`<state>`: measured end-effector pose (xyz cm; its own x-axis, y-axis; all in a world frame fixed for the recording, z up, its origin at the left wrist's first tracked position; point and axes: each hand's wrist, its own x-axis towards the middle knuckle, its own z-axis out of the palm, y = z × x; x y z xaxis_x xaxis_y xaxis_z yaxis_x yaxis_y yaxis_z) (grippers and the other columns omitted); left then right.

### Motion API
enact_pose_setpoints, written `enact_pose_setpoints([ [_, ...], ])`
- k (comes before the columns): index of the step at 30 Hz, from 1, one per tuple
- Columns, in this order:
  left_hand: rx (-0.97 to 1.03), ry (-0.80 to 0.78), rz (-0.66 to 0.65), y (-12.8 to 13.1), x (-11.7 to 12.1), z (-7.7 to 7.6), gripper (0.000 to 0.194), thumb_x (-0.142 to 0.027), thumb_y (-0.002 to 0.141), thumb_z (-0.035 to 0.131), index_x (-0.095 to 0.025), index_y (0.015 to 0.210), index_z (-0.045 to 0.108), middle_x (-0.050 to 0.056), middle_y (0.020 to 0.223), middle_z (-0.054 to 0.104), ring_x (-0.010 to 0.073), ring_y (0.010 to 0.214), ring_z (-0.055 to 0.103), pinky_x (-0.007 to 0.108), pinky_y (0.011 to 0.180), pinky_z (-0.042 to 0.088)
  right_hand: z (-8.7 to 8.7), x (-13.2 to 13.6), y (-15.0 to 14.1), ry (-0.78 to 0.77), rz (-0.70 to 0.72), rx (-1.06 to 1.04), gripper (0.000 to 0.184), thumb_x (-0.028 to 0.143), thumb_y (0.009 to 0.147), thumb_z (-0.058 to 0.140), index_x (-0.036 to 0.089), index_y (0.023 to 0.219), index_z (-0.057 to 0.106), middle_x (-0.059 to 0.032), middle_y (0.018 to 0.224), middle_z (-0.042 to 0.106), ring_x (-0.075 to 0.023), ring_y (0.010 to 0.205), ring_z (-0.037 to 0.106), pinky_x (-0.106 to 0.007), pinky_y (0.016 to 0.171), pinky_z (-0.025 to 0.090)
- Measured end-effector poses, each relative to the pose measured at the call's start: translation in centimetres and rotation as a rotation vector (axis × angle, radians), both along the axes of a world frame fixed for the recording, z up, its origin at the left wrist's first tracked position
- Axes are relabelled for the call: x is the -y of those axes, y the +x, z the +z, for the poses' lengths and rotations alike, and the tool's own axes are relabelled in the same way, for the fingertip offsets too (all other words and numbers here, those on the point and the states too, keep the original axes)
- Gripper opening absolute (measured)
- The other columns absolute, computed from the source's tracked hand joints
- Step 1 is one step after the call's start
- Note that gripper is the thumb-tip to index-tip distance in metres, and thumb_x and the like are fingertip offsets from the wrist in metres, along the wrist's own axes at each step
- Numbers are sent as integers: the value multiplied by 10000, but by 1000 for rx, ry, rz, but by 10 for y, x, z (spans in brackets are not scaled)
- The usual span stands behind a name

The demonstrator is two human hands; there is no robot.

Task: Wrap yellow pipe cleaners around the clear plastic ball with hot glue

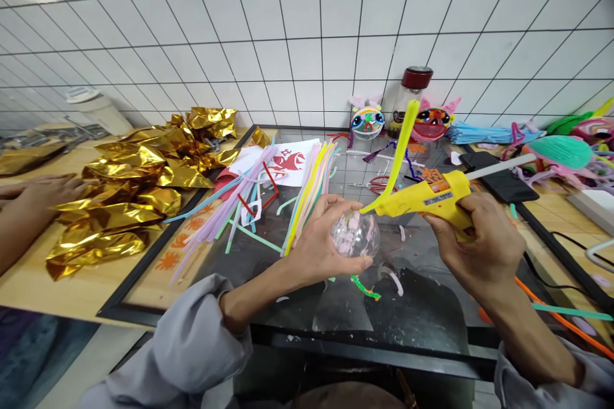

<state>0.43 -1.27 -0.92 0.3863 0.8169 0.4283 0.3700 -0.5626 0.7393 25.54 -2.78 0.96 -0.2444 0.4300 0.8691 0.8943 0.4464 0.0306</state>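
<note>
My left hand (pixel 319 236) is closed round a clear plastic ball (pixel 359 244) with pale pink bits on it, fingers above and thumb below. In my right hand (pixel 489 243) is a yellow hot glue gun (pixel 422 197), its nozzle pointing left at the top of the ball. A white glue stick (pixel 501 166) sticks out of the gun's back. A bright yellow pipe cleaner (pixel 401 150) rises from beside the nozzle and bends upward; whether it is fixed to the ball I cannot tell. Beneath the ball lie a green pipe cleaner piece (pixel 365 288) and a pale curved piece (pixel 394 281).
Pastel pipe cleaners (pixel 307 188) lie left of centre, beside crumpled gold foil (pixel 144 179). Another person's hand (pixel 43 198) rests at far left. Two decorated balls (pixel 367 121), a jar with a dark red lid (pixel 417 78), scissors (pixel 377 185) and a black phone (pixel 503 179) are behind.
</note>
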Motion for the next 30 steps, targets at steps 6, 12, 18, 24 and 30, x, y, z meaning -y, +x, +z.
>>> enact_pose_setpoints([
  [6, -10, -26, -1, 0, 1, 2, 713, -275, 572, 841, -199, 1227, 571, 109, 1210, 490, 291, 1203, 507, 477, 1062, 454, 0, 0, 0, -11, -10, -10, 179, 288, 875, 677, 227, 904, 511, -34, 786, 603, -204, 725, 617, -305, 603, 450],
  [12, 5, -32, 39, 0, 0, 1, 707, -275, 564, 850, -234, 1216, 580, 92, 1203, 496, 299, 1212, 508, 490, 1066, 443, 1, 2, -1, -10, 23, -23, 179, 273, 857, 689, 243, 903, 518, -17, 778, 612, -201, 696, 624, -315, 581, 443],
  [18, 7, -32, 98, 0, -4, 1, 708, -282, 558, 851, -232, 1212, 582, 93, 1186, 503, 297, 1182, 509, 489, 1062, 442, 0, 4, -3, 18, 74, -7, 198, 245, 849, 683, 234, 949, 513, -26, 802, 617, -196, 709, 631, -301, 593, 463],
  [24, 16, -39, 112, 0, -4, 2, 688, -281, 577, 839, -189, 1212, 590, 108, 1185, 503, 291, 1178, 500, 471, 1062, 438, -5, 6, -6, 13, 70, 22, 168, 265, 864, 666, 225, 945, 524, -27, 787, 617, -197, 710, 637, -296, 588, 466],
  [30, 1, -38, 138, 0, -5, 0, 711, -292, 564, 852, -203, 1219, 588, 104, 1196, 499, 297, 1192, 492, 483, 1075, 428, -6, 8, -6, -14, 60, 27, 152, 274, 866, 661, 236, 949, 538, -24, 812, 643, -194, 716, 654, -295, 583, 469],
])
